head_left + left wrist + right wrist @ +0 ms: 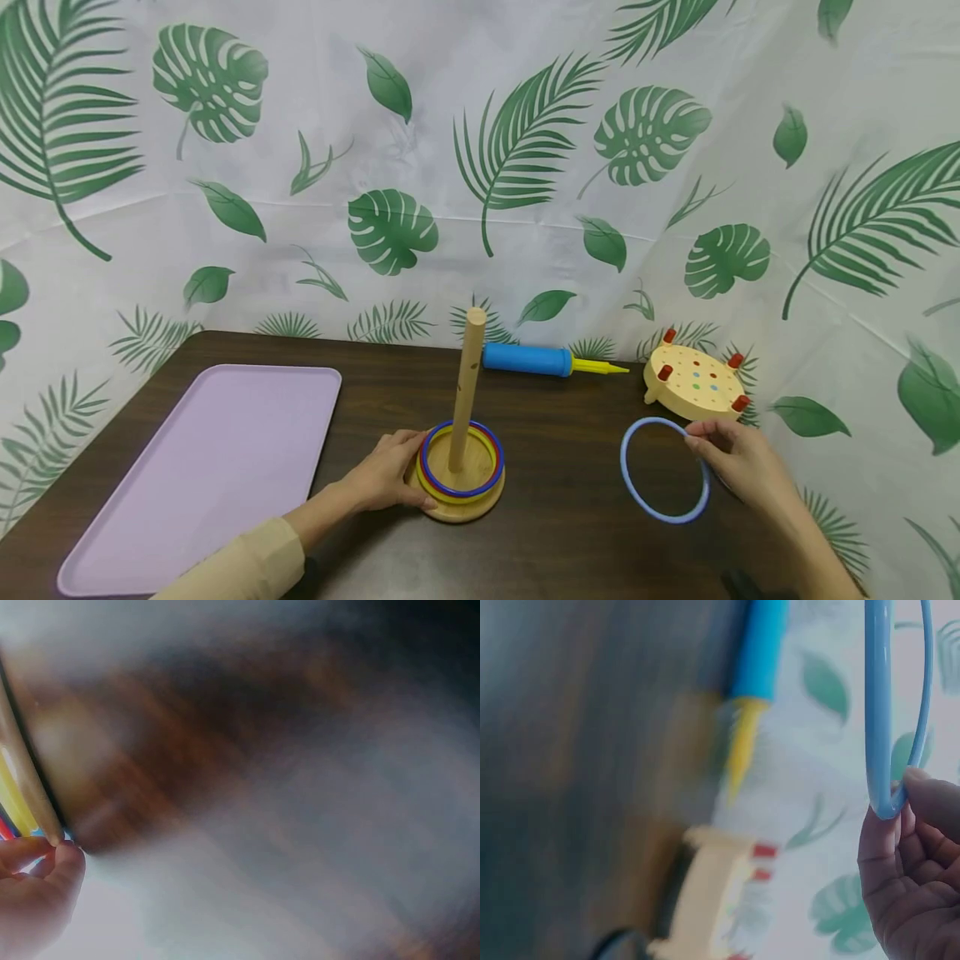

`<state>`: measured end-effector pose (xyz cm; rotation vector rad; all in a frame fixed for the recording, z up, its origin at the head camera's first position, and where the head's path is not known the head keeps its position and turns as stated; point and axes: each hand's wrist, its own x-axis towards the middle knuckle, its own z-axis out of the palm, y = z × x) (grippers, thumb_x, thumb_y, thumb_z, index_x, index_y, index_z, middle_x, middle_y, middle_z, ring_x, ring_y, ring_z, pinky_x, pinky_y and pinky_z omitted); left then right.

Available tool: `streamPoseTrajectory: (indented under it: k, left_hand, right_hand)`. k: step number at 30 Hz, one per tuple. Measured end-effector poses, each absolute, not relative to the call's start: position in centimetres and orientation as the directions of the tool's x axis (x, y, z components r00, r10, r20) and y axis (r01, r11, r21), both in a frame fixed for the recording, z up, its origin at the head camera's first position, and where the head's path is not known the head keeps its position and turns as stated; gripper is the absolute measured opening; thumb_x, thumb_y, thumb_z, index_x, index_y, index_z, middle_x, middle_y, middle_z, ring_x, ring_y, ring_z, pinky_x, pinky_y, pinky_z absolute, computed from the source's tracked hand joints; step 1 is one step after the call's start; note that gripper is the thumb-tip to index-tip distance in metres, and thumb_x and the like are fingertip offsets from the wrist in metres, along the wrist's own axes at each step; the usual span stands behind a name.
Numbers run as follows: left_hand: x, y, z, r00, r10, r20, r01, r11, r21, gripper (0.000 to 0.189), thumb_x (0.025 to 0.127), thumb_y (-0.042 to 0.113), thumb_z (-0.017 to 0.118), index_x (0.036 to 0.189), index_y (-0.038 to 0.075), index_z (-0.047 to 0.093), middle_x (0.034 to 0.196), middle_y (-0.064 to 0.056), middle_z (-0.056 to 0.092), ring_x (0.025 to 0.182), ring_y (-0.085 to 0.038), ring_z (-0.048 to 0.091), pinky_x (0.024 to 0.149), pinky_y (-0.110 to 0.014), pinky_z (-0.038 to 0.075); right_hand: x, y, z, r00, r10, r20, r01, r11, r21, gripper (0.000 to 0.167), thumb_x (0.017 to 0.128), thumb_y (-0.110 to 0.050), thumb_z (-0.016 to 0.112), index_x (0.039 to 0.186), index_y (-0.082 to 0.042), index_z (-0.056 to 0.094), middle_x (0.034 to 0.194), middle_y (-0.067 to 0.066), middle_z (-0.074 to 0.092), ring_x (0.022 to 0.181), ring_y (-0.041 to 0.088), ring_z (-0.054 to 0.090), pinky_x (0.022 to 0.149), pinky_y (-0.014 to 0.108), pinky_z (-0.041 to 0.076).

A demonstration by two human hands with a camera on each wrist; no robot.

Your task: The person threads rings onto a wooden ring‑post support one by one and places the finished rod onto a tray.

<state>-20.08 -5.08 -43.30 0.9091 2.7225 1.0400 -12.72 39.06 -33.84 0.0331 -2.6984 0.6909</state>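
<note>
A wooden ring-toss stand [468,375], a round base with an upright post, stands on the table. Blue, red and yellow rings lie stacked around the foot of its post. My left hand [386,473] grips the left side of the base, thumb at the front; in the left wrist view, fingertips and thumb pinch the base's edge [30,776]. To the right, my right hand [738,462] holds a light blue ring [672,520] by its upper right edge. The right wrist view shows that ring [878,712] pinched between thumb and fingers, apart from the stand.
A lilac tray [202,467] lies on the left of the dark wooden table [570,533]. Behind the stand is a blue pump [528,359] with a yellow nozzle. A pale yellow round object with red-tipped pegs [693,379] sits at the back right, before a leaf-patterned cloth [300,92].
</note>
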Motion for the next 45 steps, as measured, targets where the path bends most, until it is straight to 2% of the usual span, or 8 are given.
streamPoseTrajectory:
  k: [4, 11, 16, 27, 34, 45]
  left_hand:
    - [-20.0, -5.1, -43.2, -0.818, 0.561, 0.126, 0.503, 0.593, 0.628, 0.095, 0.062, 0.037, 0.087, 0.136, -0.004, 0.044, 0.128, -0.023, 0.049, 0.116, -0.041, 0.043, 0.095, -0.055, 0.038]
    - [-20.0, -5.1, -43.0, -0.817, 0.563, 0.129, 0.508, 0.595, 0.623, 0.094, 0.063, 0.036, 0.086, 0.135, -0.006, 0.044, 0.128, -0.023, 0.049, 0.115, -0.041, 0.043, 0.095, -0.055, 0.039]
    - [-20.0, -5.1, -42.9, -0.815, 0.565, 0.125, 0.507, 0.593, 0.625, 0.094, 0.063, 0.036, 0.086, 0.136, -0.006, 0.044, 0.128, -0.024, 0.049, 0.116, -0.042, 0.043, 0.095, -0.056, 0.038]
    - [-20.0, -5.0, -43.0, -0.817, 0.562, 0.125, 0.506, 0.596, 0.624, 0.094, 0.063, 0.036, 0.086, 0.135, -0.007, 0.044, 0.128, -0.024, 0.049, 0.116, -0.042, 0.043, 0.096, -0.055, 0.038]
    - [-20.0, -5.1, -43.0, -0.818, 0.562, 0.125, 0.505, 0.596, 0.625, 0.094, 0.062, 0.036, 0.087, 0.135, -0.007, 0.044, 0.128, -0.024, 0.049, 0.116, -0.041, 0.043, 0.096, -0.055, 0.038]
    - [-20.0, -5.0, -43.1, -0.82, 0.558, 0.126, 0.504, 0.6, 0.622, 0.094, 0.062, 0.036, 0.087, 0.135, -0.007, 0.045, 0.128, -0.023, 0.049, 0.116, -0.041, 0.043, 0.096, -0.055, 0.038]
  right_hand:
    - [-13.7, 36.9, -32.3, -0.921, 0.04, 0.387, -0.173, 0.849, -0.499, 0.008, 0.087, -0.01, 0.066, 0.09, -0.003, 0.065, 0.075, 0.0, 0.063, 0.063, -0.002, 0.051, 0.056, 0.017, 0.041]
    - [-15.0, 33.3, -29.9, -0.93, 0.034, 0.365, -0.232, 0.716, -0.658, 0.021, 0.09, -0.017, 0.064, 0.099, 0.002, 0.062, 0.079, -0.004, 0.062, 0.069, 0.004, 0.057, 0.062, 0.017, 0.047]
    - [-15.7, 30.8, -28.2, -0.926, 0.006, 0.377, -0.286, 0.643, -0.711, 0.023, 0.091, -0.02, 0.062, 0.101, 0.002, 0.062, 0.078, -0.005, 0.061, 0.07, 0.009, 0.056, 0.06, 0.018, 0.046]
    - [-17.1, 26.0, -25.6, -0.887, -0.063, 0.457, -0.42, 0.523, -0.742, 0.019, 0.09, -0.014, 0.063, 0.099, 0.003, 0.063, 0.08, -0.002, 0.06, 0.071, 0.009, 0.053, 0.063, 0.016, 0.047]
    - [-18.0, 23.3, -24.5, -0.887, -0.1, 0.45, -0.439, 0.48, -0.759, 0.019, 0.09, -0.014, 0.063, 0.099, 0.003, 0.062, 0.08, 0.002, 0.06, 0.071, 0.012, 0.055, 0.065, 0.018, 0.048]
    - [-20.2, 19.7, -24.1, -0.876, -0.166, 0.453, -0.477, 0.44, -0.761, 0.012, 0.089, -0.006, 0.062, 0.098, 0.003, 0.064, 0.081, 0.009, 0.062, 0.067, 0.013, 0.057, 0.061, 0.02, 0.048]
